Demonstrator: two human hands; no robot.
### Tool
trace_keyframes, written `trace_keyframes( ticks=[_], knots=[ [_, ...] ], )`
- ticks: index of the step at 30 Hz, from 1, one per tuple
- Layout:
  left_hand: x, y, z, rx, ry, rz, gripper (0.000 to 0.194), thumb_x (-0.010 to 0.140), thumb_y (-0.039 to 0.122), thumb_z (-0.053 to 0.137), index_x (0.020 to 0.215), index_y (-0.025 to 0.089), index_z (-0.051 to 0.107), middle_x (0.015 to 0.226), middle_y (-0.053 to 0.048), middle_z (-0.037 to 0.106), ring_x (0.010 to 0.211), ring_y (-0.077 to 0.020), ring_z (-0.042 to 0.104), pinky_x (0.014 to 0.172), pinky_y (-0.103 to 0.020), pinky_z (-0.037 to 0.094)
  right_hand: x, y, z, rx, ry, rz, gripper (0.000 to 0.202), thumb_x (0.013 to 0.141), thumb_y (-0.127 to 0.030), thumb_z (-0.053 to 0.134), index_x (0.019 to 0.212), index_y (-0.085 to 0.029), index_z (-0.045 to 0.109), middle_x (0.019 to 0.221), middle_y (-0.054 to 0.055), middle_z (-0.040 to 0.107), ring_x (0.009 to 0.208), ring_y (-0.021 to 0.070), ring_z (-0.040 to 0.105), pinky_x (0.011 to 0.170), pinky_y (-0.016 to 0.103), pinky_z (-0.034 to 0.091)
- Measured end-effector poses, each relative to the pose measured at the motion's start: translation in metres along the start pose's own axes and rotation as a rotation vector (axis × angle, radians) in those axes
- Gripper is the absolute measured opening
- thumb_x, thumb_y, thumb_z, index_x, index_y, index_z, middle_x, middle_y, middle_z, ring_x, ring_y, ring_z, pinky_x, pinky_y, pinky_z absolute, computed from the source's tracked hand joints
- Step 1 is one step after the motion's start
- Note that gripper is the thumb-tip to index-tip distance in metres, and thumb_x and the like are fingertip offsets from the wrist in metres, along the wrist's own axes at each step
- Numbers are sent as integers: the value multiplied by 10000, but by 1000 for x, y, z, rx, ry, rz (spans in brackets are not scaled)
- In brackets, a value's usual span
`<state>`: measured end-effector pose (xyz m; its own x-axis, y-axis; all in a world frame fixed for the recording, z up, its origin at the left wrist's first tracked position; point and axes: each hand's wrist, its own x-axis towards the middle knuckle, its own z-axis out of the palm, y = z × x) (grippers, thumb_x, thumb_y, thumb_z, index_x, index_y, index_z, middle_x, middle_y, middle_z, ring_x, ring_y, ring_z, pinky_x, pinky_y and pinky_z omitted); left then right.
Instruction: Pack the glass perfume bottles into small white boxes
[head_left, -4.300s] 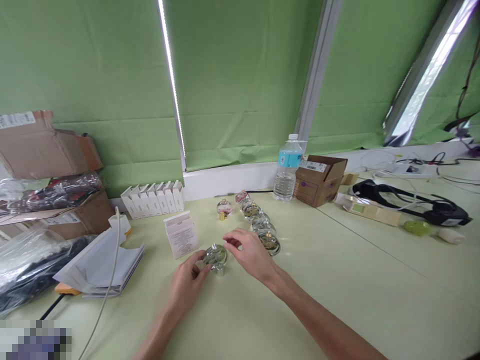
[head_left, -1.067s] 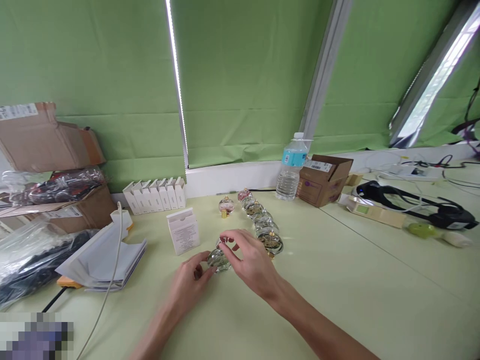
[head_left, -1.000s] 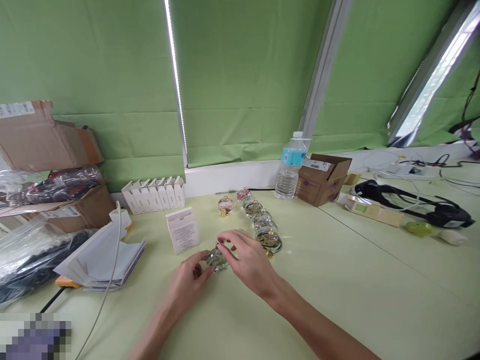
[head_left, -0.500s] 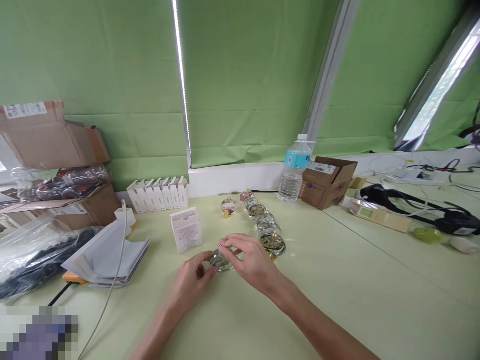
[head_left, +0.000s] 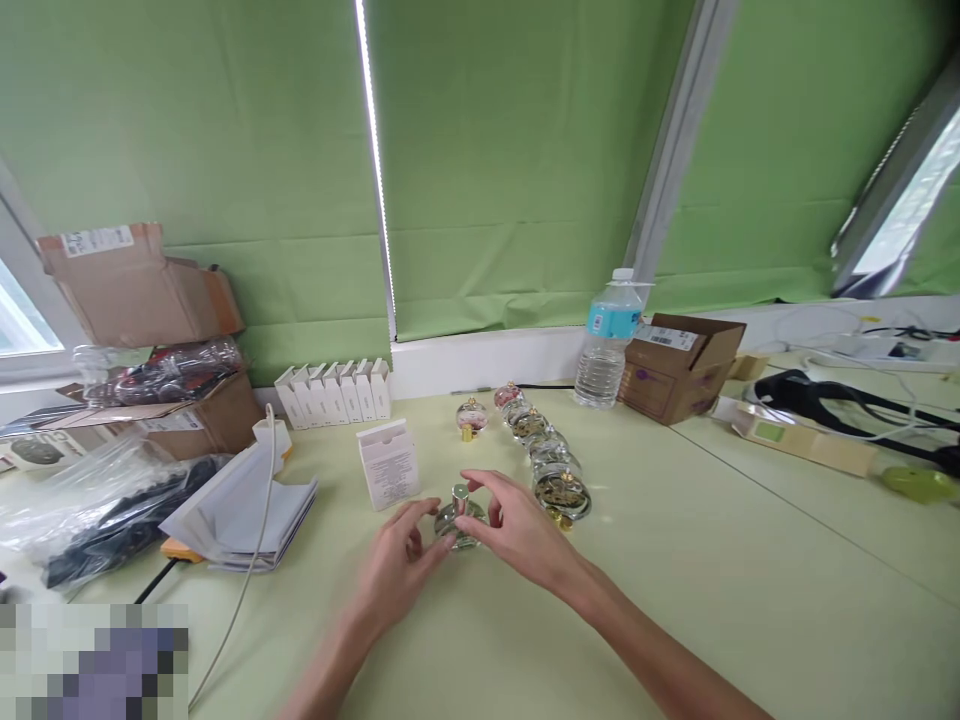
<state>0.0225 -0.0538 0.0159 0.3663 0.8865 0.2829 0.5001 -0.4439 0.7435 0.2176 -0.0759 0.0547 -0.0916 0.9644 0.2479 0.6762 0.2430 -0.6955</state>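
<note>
A round clear glass perfume bottle point(head_left: 466, 537) with a tall silver cap point(head_left: 460, 497) stands upright on the table between my hands. My left hand point(head_left: 401, 552) curves around its left side, thumb and index finger against the glass. At the right, my right hand point(head_left: 517, 525) has its thumb and index finger spread beside the cap, apart from each other. Just behind, a small white box point(head_left: 388, 465) stands with its top open. A row of similar glass bottles point(head_left: 553, 462) runs back to the right, some with gold-coloured necks.
A pinkish bottle point(head_left: 472, 416) has a gold cap point(head_left: 466, 433) in front of it. Slim white boxes point(head_left: 334, 393) line the wall. Farther right are a water bottle point(head_left: 606, 340) and a cardboard box point(head_left: 679, 370). Papers point(head_left: 251, 520), a white cable point(head_left: 251, 560) and plastic bags occupy the left.
My right fingers have moved apart from the bottle's top, where the silver cap now shows plainly. My left hand stays beside the bottle. The view has shifted slightly left.
</note>
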Motion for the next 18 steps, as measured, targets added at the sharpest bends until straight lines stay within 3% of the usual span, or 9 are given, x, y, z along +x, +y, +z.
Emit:
trace_keyframes(
  ticks=[2,4,6,7,9,11,14,18],
  knots=[
    [0,0,-6,45,162,32,297,874,411,516,1132,275,569,1091,-20,611,638,-109,512,592,-248,451,2,2,2,-17,-34,-3,392,802,-411,614,1159,-254,572,1082,16,623,630,118,531,642,270,442],
    [2,-2,-16,135,426,51,251,877,389,520,1083,255,574,1075,-39,601,717,-139,547,661,-279,476,2,2,3,-72,-61,-29,261,799,-396,619,1003,-234,620,986,12,641,672,135,547,632,259,409],
    [7,-4,-28,224,673,68,264,860,368,555,1091,240,562,1126,-71,574,933,-202,570,809,-342,482,2,2,4,-140,-73,-52,188,807,-383,614,894,-217,623,900,14,646,713,155,562,621,254,378],
    [10,-6,-34,248,742,79,303,849,363,574,1124,239,547,1200,-87,541,1083,-239,532,906,-386,456,2,1,5,-167,-70,-60,173,815,-377,607,872,-214,617,874,14,645,723,161,566,615,253,365],
    [18,-10,-45,257,732,104,390,840,351,589,1209,252,506,1365,-98,429,1296,-276,384,1051,-456,357,1,1,5,-193,-59,-80,148,832,-360,595,866,-216,603,856,9,644,730,164,574,608,252,351],
    [25,-16,-52,214,636,116,427,845,342,586,1254,275,482,1449,-86,345,1365,-278,302,1091,-482,314,1,1,6,-196,-51,-99,127,843,-349,591,863,-223,587,854,0,644,734,165,580,605,250,344],
    [33,-24,-54,145,517,114,388,864,327,559,1243,279,494,1441,-77,380,1351,-263,343,1083,-483,335,0,2,6,-199,-56,-106,122,849,-348,591,857,-228,573,851,-5,647,754,173,590,611,252,344],
    [33,-31,-46,71,474,132,332,894,305,499,1219,240,502,1315,-89,517,1213,-222,505,992,-412,452,-4,1,3,-213,-77,-109,133,867,-355,573,849,-223,563,864,5,649,807,188,599,643,262,361]
  ],
)
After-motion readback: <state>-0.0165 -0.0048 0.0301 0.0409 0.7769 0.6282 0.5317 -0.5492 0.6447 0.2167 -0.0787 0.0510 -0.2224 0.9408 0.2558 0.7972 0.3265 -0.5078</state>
